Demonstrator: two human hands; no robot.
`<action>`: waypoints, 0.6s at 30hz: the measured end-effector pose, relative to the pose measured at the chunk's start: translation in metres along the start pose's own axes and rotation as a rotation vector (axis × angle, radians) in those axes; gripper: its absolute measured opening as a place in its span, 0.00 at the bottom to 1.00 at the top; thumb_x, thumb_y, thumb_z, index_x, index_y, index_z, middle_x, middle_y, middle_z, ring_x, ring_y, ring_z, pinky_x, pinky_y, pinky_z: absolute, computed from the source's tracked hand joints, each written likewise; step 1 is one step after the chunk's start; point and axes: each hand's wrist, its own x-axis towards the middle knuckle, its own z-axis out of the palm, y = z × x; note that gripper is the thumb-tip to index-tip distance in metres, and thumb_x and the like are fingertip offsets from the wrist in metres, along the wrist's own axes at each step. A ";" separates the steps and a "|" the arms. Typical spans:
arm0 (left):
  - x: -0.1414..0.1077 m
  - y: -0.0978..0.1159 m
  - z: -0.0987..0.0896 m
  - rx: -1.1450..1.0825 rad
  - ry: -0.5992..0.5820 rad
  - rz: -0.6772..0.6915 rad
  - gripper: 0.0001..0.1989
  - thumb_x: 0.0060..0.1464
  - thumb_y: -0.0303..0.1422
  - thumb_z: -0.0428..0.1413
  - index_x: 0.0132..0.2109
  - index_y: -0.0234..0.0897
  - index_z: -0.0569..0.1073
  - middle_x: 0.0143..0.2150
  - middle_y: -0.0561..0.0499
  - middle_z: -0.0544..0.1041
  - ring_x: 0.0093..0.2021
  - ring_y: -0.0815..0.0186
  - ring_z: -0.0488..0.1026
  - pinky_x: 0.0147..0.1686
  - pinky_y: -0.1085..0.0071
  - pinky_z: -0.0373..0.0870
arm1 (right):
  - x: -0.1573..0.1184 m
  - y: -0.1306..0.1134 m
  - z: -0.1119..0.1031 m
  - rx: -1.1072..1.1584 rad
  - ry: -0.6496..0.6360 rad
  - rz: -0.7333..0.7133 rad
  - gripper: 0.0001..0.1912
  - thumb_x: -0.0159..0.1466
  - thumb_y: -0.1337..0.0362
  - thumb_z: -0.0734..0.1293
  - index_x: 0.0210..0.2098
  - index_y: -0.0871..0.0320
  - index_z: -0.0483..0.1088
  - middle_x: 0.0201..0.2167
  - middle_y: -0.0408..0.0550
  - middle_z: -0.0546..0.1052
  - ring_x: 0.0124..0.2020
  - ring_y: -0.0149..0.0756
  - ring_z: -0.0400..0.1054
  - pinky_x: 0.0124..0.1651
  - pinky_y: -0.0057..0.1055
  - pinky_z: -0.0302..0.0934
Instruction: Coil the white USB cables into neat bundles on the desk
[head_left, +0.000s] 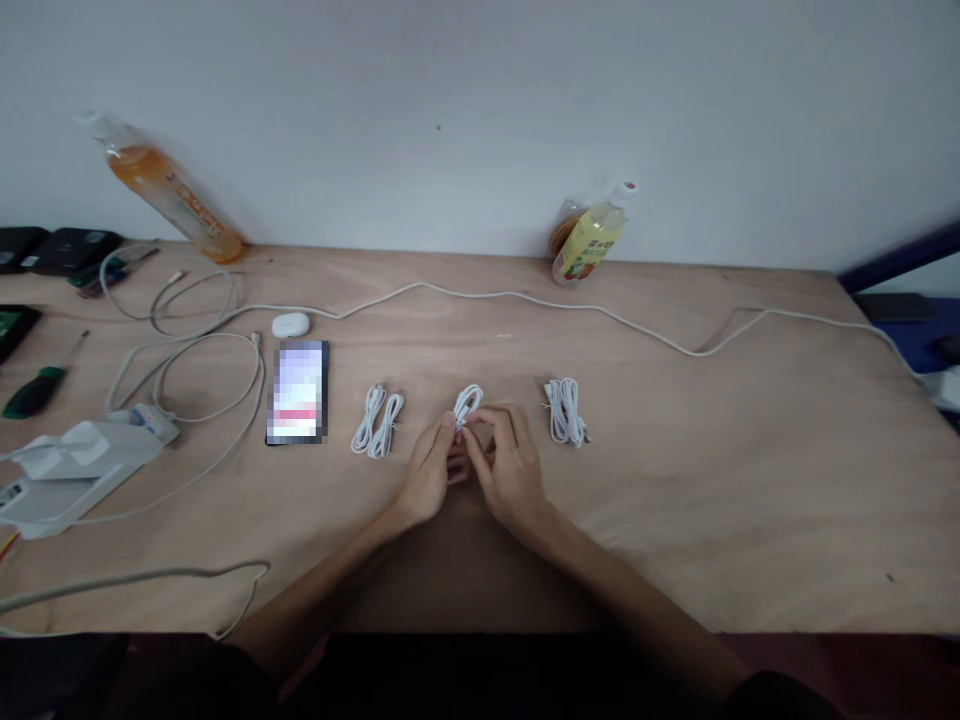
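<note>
Held cable bundle: a coiled white bundle (469, 402) sits at the centre of the frame, just above the fingertips, its loops pointing up and slightly right
Left hand: the left hand (433, 468) is nearly closed, thumb against curled fingers, with the lower end of the bundle in its grip
Right hand: the right hand (511, 462) is partly curled, thumb and forefinger drawn in at that same lower end; whether they pinch cable or a tie is too small to tell
Handling: likely light and bendy, smooth enough to slide a little, not fragile apart from its plugs; loose loops could spring open if the middle is let go
Where to hold: the gathered waist looks best, as it keeps all the strands together
Bundles to the left: two slim white bundles (377, 424) lie side by side left of centre, near the left hand
Bundle to the right: white coils (566, 410) lie right of centre, just beyond the right hand
Phone and case: a lit phone (298, 392) lies left of those slim bundles, a white case (291, 325) just above it
Long cable: a white cable (510, 295) crosses the table (735, 500) above the hands, apart from them
Left edge: a power strip (82, 470) and a screwdriver (34, 393) crowd that side
Back: an orange bottle (172, 200) leans at upper left, a yellow-labelled bottle (592, 240) right of upper centre; neither blocks the hands
</note>
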 end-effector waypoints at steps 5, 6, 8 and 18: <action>0.005 0.004 -0.004 -0.087 -0.120 -0.041 0.35 0.50 0.62 0.70 0.30 0.42 0.59 0.23 0.64 0.51 0.21 0.75 0.46 0.18 0.81 0.49 | 0.004 0.009 -0.005 0.097 0.008 0.060 0.05 0.76 0.64 0.67 0.51 0.51 0.72 0.48 0.53 0.79 0.49 0.46 0.75 0.46 0.42 0.74; 0.005 0.006 -0.004 -0.090 -0.133 -0.049 0.35 0.52 0.62 0.69 0.30 0.42 0.59 0.23 0.64 0.49 0.21 0.75 0.44 0.18 0.81 0.48 | 0.006 0.011 -0.007 0.118 -0.013 0.066 0.04 0.76 0.63 0.67 0.50 0.51 0.72 0.48 0.53 0.80 0.49 0.46 0.75 0.46 0.41 0.74; 0.005 0.009 -0.003 -0.098 -0.157 -0.062 0.33 0.55 0.60 0.67 0.29 0.41 0.58 0.23 0.64 0.47 0.22 0.75 0.41 0.18 0.81 0.46 | 0.010 0.015 -0.010 0.177 -0.072 0.088 0.04 0.77 0.61 0.66 0.48 0.51 0.74 0.46 0.51 0.80 0.46 0.43 0.76 0.44 0.39 0.73; 0.001 0.018 -0.003 -0.256 -0.314 -0.160 0.28 0.64 0.48 0.65 0.29 0.41 0.58 0.23 0.63 0.46 0.22 0.74 0.36 0.15 0.83 0.45 | 0.014 0.022 -0.008 0.453 -0.137 0.261 0.12 0.74 0.52 0.70 0.38 0.52 0.78 0.34 0.45 0.81 0.32 0.37 0.72 0.37 0.34 0.67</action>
